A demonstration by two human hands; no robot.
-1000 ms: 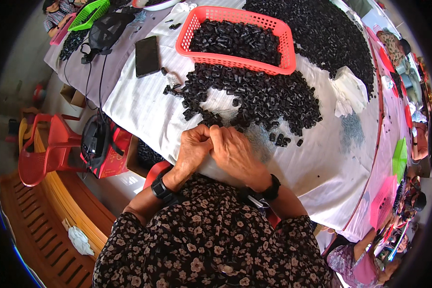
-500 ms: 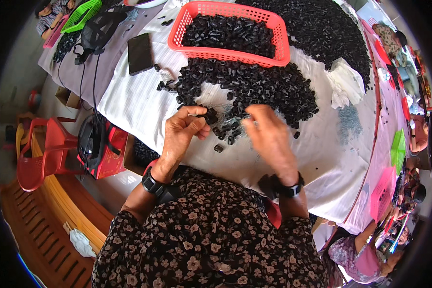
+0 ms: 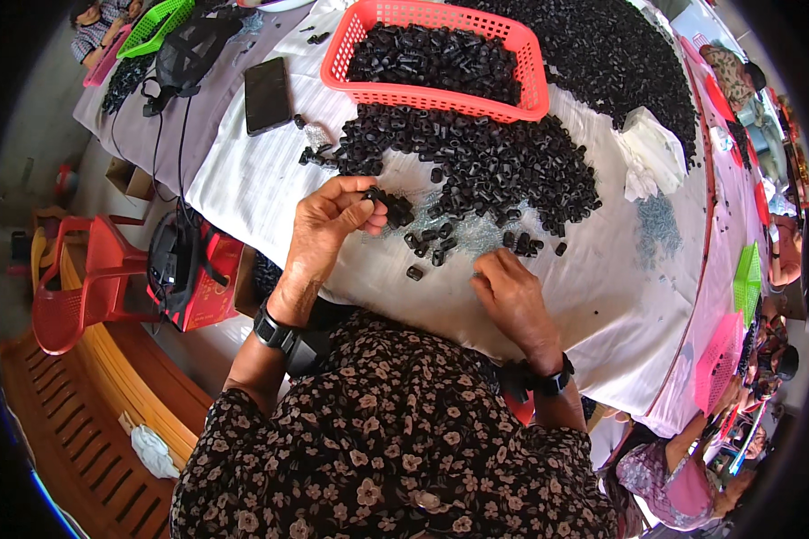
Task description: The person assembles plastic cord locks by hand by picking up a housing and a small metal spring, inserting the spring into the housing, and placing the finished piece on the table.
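Observation:
My left hand [image 3: 328,223] is closed, thumb against fingers, on small black plastic pieces [image 3: 391,207] at the near left side of a loose heap. How many of them it grips and how many lie behind cannot be told. My right hand [image 3: 515,304] rests low over the white cloth, thumb and fingertips pressed together at the near edge of a scatter of tiny shiny metal pins [image 3: 478,239]. Whatever sits in that pinch is too small to make out. Between the hands lie several loose black plastic pieces [image 3: 414,272]. The black heap [image 3: 512,162] spreads just beyond.
A red plastic basket [image 3: 541,97] of black pieces stands behind the heap. A dark phone [image 3: 268,97] lies at left, crumpled white plastic [image 3: 649,153] at right. More pins [image 3: 658,229] and a large black pile [image 3: 620,72] lie farther right. A red chair [image 3: 90,278] stands left.
My right hand has come down and nearer to me, from a blurred motion to a pinch near the pins. My left hand has shifted slightly left and away from me, still holding black pieces.

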